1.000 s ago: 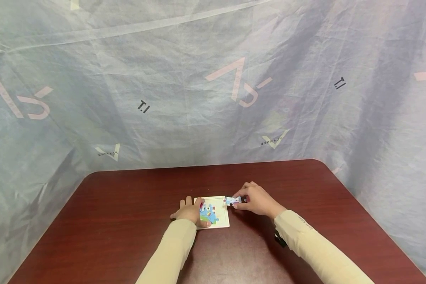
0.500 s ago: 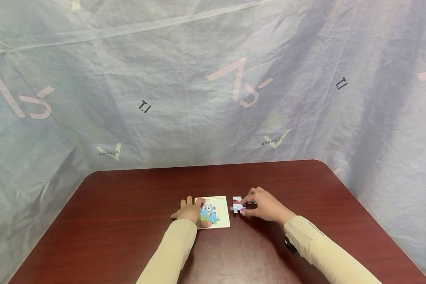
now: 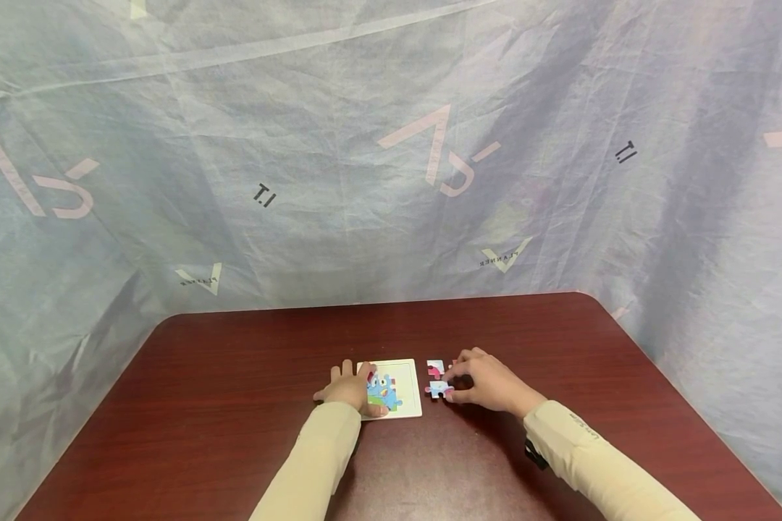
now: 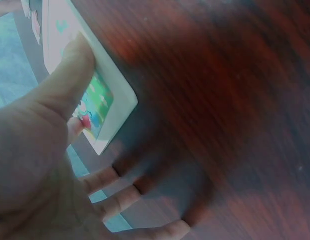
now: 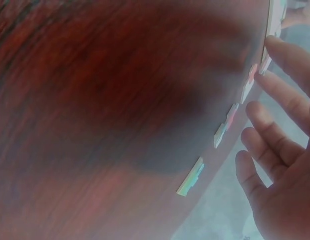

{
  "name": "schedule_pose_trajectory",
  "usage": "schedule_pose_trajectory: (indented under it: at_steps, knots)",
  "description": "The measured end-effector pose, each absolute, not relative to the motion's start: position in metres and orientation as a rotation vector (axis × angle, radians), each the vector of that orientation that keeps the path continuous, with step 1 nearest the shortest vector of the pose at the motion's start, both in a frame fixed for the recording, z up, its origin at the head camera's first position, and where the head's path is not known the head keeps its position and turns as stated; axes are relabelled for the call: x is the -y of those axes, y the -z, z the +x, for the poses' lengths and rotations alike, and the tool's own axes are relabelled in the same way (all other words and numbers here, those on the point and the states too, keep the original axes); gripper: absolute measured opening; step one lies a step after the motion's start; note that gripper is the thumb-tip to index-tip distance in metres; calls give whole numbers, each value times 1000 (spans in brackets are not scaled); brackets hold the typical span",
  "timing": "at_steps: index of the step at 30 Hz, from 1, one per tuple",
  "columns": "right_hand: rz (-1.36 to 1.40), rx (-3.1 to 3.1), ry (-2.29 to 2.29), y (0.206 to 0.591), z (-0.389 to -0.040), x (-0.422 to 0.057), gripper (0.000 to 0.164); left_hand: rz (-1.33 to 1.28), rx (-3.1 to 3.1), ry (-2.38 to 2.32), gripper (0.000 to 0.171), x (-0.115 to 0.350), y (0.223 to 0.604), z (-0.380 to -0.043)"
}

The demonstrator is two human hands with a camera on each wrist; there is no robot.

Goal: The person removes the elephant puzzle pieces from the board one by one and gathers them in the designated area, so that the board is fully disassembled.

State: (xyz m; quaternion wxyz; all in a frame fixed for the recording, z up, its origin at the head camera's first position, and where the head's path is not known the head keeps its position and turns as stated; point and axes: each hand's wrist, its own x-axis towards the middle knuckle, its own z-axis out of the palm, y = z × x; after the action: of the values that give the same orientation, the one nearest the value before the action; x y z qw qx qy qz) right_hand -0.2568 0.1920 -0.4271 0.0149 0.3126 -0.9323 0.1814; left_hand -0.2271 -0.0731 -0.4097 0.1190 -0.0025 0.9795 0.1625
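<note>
A white square puzzle tray [image 3: 409,398] with a partly assembled blue cartoon picture [image 3: 381,391] lies flat on the table. Across its left side my left hand [image 3: 345,391] is spread, thumb and forefinger on the tray; the other fingertips touch the table in the left wrist view. To the right of the tray, my right hand [image 3: 492,380] pinches a light-blue and pink jigsaw piece [image 3: 439,390] between thumb and finger, at table level. Just beyond it lies another jigsaw piece [image 3: 435,368], blue with red. A red bit of a further piece shows behind the right fingers.
In the right wrist view, loose pieces lie in a row on the table, among them a greenish piece [image 5: 191,178] and a pinkish piece [image 5: 226,125]. The dark red wooden table [image 3: 247,362] ends at a grey printed cloth [image 3: 339,239].
My right hand has drawn back from the tray's upper right edge, rightward and nearer. Its piece now sits apart from the one beyond it. The left hand has stayed put.
</note>
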Motion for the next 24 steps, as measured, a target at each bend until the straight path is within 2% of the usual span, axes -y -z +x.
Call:
schedule_pose_trajectory:
  at_steps: [24]
  knots:
    - [945,2884,-528,435,-260,-191,28,-11,-2861,-478,78,73,411,-229]
